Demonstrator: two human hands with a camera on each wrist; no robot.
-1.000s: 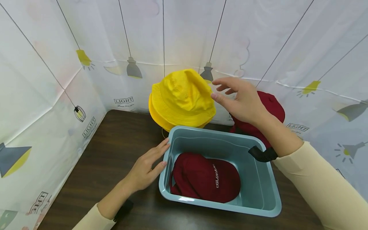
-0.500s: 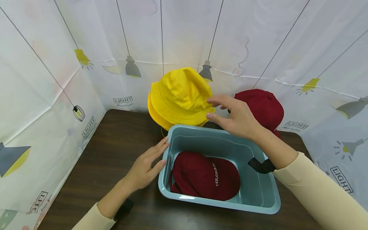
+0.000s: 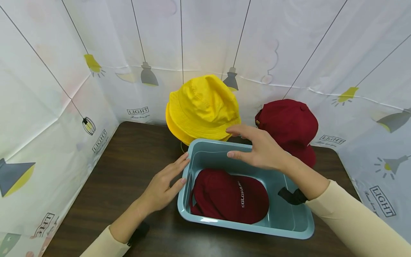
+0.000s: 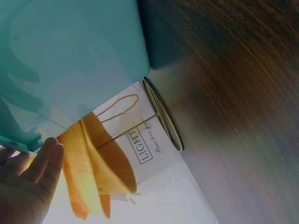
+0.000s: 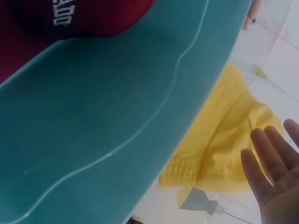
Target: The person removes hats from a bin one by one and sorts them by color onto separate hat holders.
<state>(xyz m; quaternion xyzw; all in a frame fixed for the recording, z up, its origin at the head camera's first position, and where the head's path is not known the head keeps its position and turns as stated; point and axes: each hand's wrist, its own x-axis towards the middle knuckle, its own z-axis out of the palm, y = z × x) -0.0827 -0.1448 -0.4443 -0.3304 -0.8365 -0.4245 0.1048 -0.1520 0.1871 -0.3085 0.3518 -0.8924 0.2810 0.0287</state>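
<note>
A light blue plastic bin [image 3: 247,230] stands on the dark wooden table, with a dark red baseball cap [image 3: 224,200] lying inside, white lettering across its front. My left hand [image 3: 162,189] rests its extended fingers against the bin's left rim; in the left wrist view the fingertips [image 4: 53,151] meet the bin's edge. Over the bin's far rim hovers my right hand [image 3: 260,148], thumb and fingers spread, holding nothing. Just beyond its fingertips are stacked yellow bucket hats [image 3: 205,110], also visible past the rim in the right wrist view.
Behind the bin's far right corner sits another dark red cap [image 3: 289,121], partly hidden by my right hand. A white lamp-printed curtain [image 3: 128,43] encloses the back and sides. Dark tabletop [image 3: 106,192] extends left of the bin.
My right hand has come down and nearer, from beside the yellow hats to above the bin's far rim, uncovering more of the back red cap. The left hand stays put.
</note>
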